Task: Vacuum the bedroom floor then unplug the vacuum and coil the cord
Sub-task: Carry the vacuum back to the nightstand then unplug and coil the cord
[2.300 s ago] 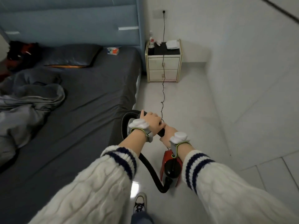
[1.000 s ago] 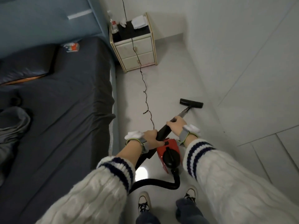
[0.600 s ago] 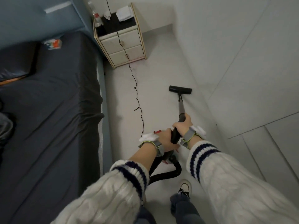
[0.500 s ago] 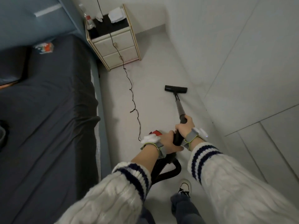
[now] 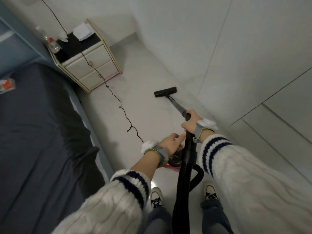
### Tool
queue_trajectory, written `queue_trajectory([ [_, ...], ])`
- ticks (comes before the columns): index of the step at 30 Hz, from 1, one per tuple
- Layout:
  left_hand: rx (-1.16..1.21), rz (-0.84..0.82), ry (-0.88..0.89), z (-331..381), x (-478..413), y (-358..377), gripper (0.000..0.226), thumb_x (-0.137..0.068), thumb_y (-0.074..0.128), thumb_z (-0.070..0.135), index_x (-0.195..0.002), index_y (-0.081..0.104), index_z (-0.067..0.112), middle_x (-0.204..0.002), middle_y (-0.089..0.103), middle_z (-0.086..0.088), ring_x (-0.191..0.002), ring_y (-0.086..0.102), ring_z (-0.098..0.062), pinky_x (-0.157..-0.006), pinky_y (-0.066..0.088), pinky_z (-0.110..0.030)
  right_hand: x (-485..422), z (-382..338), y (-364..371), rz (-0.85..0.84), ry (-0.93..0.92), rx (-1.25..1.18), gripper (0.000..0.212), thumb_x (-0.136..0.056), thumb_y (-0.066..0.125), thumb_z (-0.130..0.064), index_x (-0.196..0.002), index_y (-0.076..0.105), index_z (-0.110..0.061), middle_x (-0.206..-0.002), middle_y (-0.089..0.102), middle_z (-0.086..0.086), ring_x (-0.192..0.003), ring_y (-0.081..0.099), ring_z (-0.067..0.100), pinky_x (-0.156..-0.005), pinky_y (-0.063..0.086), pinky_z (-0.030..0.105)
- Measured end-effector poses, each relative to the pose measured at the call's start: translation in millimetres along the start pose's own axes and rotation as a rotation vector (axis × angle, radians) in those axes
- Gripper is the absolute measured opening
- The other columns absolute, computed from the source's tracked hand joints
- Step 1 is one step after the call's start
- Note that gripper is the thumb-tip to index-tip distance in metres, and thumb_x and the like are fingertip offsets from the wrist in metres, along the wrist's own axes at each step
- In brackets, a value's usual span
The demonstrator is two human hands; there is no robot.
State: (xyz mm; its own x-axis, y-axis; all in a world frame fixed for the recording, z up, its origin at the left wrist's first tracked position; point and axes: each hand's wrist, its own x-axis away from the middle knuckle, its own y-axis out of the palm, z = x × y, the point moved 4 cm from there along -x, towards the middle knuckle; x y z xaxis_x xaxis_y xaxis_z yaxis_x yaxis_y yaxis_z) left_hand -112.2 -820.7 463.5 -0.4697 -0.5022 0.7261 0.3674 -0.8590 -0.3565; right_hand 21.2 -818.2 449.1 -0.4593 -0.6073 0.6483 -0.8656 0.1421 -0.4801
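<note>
My right hand (image 5: 191,122) grips the black wand handle (image 5: 189,141) of the vacuum. The wand runs forward to a black floor nozzle (image 5: 165,92) lying on the pale floor near the right wall. My left hand (image 5: 170,143) is off the handle, fingers relaxed, just left of it and above the red vacuum body (image 5: 172,167), which it partly hides. The ribbed black hose (image 5: 183,181) loops down between my feet. A thin black cord (image 5: 123,112) trails from under my left wrist across the floor, up the nightstand front and the wall.
A bed with a dark sheet (image 5: 42,132) fills the left side. A cream nightstand (image 5: 87,65) stands at the far end, with a bottle and a folded white cloth on top. A white wall (image 5: 236,65) borders the narrow floor strip on the right.
My left hand has let go of the wand handle and now hovers beside it. The nozzle has slid toward the right wall, and the view has tilted down and right.
</note>
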Motion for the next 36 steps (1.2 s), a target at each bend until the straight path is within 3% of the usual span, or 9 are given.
queue_trajectory([
  [9,-0.174,-0.019,-0.042,-60,-61,-57,0.049,-0.090,0.039,0.060,-0.117,0.049,0.021,-0.119,0.064,-0.005,-0.108,0.061,-0.024,-0.095,0.050,-0.045,-17,-5,25,-0.013,-0.012,0.123,0.074,-0.077,0.064,-0.012,-0.141,0.029,-0.017,-0.095,0.055,0.008,-0.076,0.056,0.024,-0.051,0.041,0.027],
  [13,-0.108,-0.059,-0.020,-54,-124,-32,0.048,-0.095,0.039,0.051,-0.123,0.046,0.013,-0.116,0.066,-0.005,-0.106,0.062,-0.022,-0.097,0.049,-0.041,-60,26,33,0.039,0.001,0.122,0.080,-0.072,0.066,-0.016,-0.141,0.028,-0.024,-0.092,0.061,0.007,-0.078,0.064,0.026,-0.070,0.057,0.040],
  [16,-0.051,-0.070,0.006,-49,-173,-7,0.046,-0.098,0.036,0.044,-0.127,0.043,0.008,-0.120,0.064,-0.010,-0.098,0.062,-0.021,-0.088,0.050,-0.036,-93,49,47,0.062,-0.040,0.093,0.078,-0.073,0.067,-0.016,-0.140,0.029,-0.026,-0.087,0.057,0.002,-0.074,0.061,0.022,-0.064,0.053,0.035],
  [20,0.066,0.006,-0.038,-38,-223,6,0.050,-0.100,0.033,0.038,-0.128,0.047,0.000,-0.123,0.059,-0.020,-0.091,0.056,-0.025,-0.088,0.054,-0.047,-119,63,57,0.070,-0.095,-0.001,0.076,-0.076,0.068,-0.011,-0.141,0.032,-0.022,-0.100,0.060,0.006,-0.079,0.063,0.025,-0.066,0.053,0.034],
  [23,0.268,0.045,-0.092,-30,-258,15,0.049,-0.100,0.036,0.037,-0.128,0.046,-0.002,-0.113,0.056,-0.011,-0.093,0.058,-0.022,-0.071,0.052,-0.037,-134,80,50,0.036,-0.065,-0.011,0.075,-0.077,0.065,-0.008,-0.141,0.030,-0.026,-0.091,0.056,0.004,-0.076,0.064,0.027,-0.065,0.053,0.035],
  [25,0.389,0.047,-0.139,-24,-277,21,0.043,-0.099,0.040,0.035,-0.121,0.051,0.000,-0.109,0.055,-0.008,-0.096,0.060,-0.021,-0.074,0.050,-0.037,-144,89,39,0.050,-0.048,-0.006,0.071,-0.077,0.063,-0.007,-0.138,0.033,-0.028,-0.089,0.055,0.004,-0.072,0.062,0.027,-0.064,0.053,0.035],
  [28,0.522,0.046,-0.163,-2,-308,36,0.026,-0.096,0.047,0.030,-0.093,0.056,0.006,-0.102,0.061,-0.010,-0.084,0.061,-0.018,-0.083,0.051,-0.040,-160,102,14,0.101,-0.039,0.035,0.056,-0.076,0.061,-0.007,-0.125,0.043,-0.026,-0.082,0.055,0.003,-0.064,0.057,0.024,-0.055,0.048,0.030],
  [33,0.684,0.038,-0.214,25,-346,77,0.023,-0.097,0.048,0.029,-0.101,0.046,0.006,-0.082,0.058,-0.007,-0.086,0.058,-0.023,-0.079,0.048,-0.042,-180,133,-20,0.114,0.024,0.146,0.027,-0.081,0.059,-0.017,-0.100,0.039,-0.018,-0.071,0.047,0.001,-0.057,0.043,0.016,-0.047,0.030,0.026],
  [36,0.817,0.001,-0.228,20,-355,104,0.018,-0.097,0.046,0.021,-0.085,0.045,0.008,-0.080,0.061,-0.010,-0.077,0.062,-0.023,-0.085,0.051,-0.046,-193,156,-29,0.040,0.088,0.153,0.032,-0.077,0.062,-0.018,-0.098,0.039,-0.020,-0.077,0.056,0.004,-0.065,0.057,0.022,-0.057,0.047,0.032],
])
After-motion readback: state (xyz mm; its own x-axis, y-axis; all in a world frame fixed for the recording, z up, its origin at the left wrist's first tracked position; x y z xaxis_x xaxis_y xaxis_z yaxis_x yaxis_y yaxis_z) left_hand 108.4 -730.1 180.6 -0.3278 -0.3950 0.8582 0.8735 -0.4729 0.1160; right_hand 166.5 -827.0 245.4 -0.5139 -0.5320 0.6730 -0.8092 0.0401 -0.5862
